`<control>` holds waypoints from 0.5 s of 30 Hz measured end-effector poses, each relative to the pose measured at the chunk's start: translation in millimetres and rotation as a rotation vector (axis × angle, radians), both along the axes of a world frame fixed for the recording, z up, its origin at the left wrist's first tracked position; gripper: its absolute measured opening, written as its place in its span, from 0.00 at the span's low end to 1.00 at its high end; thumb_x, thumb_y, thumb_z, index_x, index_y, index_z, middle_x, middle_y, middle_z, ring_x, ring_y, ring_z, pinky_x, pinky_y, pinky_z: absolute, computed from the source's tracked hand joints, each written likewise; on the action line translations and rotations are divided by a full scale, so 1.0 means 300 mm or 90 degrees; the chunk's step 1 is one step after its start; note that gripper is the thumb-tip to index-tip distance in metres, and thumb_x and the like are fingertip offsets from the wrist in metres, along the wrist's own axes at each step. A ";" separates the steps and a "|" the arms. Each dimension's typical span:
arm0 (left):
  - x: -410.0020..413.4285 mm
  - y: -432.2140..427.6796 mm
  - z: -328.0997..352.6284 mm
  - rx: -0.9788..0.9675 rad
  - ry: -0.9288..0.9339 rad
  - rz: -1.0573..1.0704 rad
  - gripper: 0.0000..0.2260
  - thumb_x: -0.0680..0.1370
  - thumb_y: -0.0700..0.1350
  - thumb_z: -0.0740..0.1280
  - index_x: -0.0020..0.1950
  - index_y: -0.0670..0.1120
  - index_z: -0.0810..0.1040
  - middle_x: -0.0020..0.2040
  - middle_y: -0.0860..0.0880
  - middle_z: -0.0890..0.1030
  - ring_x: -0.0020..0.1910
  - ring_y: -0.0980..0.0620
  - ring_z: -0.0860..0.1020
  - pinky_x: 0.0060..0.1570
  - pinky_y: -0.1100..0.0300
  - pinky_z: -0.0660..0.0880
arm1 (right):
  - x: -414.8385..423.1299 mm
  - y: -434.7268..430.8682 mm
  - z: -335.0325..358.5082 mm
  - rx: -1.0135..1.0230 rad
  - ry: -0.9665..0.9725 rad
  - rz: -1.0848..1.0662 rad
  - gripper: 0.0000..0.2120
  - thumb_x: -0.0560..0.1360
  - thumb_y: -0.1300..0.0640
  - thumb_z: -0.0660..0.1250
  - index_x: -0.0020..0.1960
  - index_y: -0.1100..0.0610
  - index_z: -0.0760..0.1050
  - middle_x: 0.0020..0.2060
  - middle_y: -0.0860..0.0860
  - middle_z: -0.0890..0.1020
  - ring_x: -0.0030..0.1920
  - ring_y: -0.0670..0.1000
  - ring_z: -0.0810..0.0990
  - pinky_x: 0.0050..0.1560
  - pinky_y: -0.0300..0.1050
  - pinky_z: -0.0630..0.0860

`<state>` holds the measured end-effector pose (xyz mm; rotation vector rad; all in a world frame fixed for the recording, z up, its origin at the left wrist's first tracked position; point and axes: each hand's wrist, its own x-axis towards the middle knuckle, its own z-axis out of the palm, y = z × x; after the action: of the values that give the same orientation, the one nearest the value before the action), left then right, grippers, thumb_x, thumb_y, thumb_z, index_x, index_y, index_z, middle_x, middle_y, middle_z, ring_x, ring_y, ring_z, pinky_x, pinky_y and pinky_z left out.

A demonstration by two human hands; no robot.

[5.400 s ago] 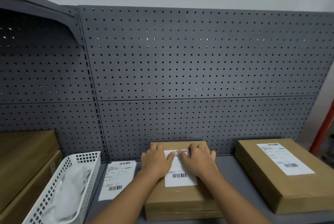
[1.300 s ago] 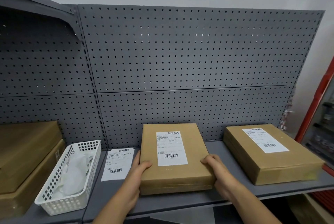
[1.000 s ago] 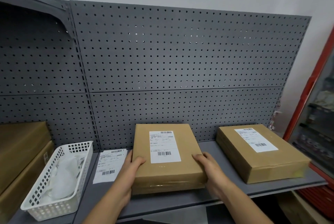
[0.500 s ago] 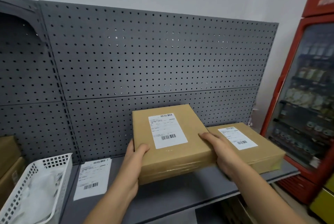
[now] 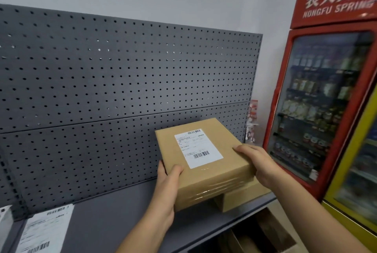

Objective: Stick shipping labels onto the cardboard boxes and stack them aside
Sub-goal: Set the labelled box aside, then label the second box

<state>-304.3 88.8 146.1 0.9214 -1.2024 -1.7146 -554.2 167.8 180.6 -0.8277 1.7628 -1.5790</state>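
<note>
A flat cardboard box (image 5: 214, 179) with a white shipping label (image 5: 197, 147) on its top is held in the air at the right end of the grey shelf. My left hand (image 5: 166, 189) grips its near left corner, thumb on top. Its right edge is gripped by my right hand (image 5: 259, 163). Underneath it lies a second cardboard box (image 5: 244, 194), mostly hidden; whether the two boxes touch I cannot tell.
A loose shipping label sheet (image 5: 43, 230) lies on the grey shelf (image 5: 114, 207) at the lower left. A grey pegboard (image 5: 122, 89) backs the shelf. A red drinks fridge (image 5: 326, 99) stands close on the right. Cardboard (image 5: 263, 234) shows below the shelf.
Both hands have lifted the labelled box off the shelf and carried it right, over the other labelled box. My view has turned right; the white basket has left the frame.
</note>
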 end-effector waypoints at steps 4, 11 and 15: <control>-0.136 0.027 0.013 -0.001 -0.014 -0.010 0.16 0.82 0.44 0.65 0.68 0.59 0.74 0.52 0.55 0.87 0.52 0.50 0.85 0.44 0.57 0.79 | -0.137 0.028 0.015 0.018 0.009 0.006 0.11 0.76 0.50 0.72 0.49 0.58 0.87 0.49 0.58 0.86 0.48 0.56 0.81 0.49 0.50 0.71; -0.323 0.019 0.006 -0.013 -0.048 -0.041 0.23 0.82 0.46 0.64 0.77 0.55 0.66 0.59 0.54 0.84 0.53 0.54 0.84 0.33 0.67 0.78 | -0.357 0.026 0.013 0.047 -0.026 0.030 0.14 0.74 0.49 0.74 0.53 0.57 0.87 0.53 0.60 0.86 0.52 0.60 0.82 0.55 0.53 0.76; -0.396 0.000 -0.013 0.001 -0.073 -0.052 0.33 0.79 0.51 0.66 0.82 0.60 0.57 0.66 0.53 0.81 0.58 0.52 0.82 0.42 0.59 0.79 | -0.434 0.013 -0.002 0.058 -0.061 0.033 0.17 0.74 0.50 0.75 0.58 0.58 0.84 0.50 0.60 0.86 0.48 0.59 0.84 0.49 0.51 0.79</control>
<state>-423.1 88.9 142.3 0.9948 -1.3306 -1.7469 -684.5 171.7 180.1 -0.7358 1.7173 -1.4693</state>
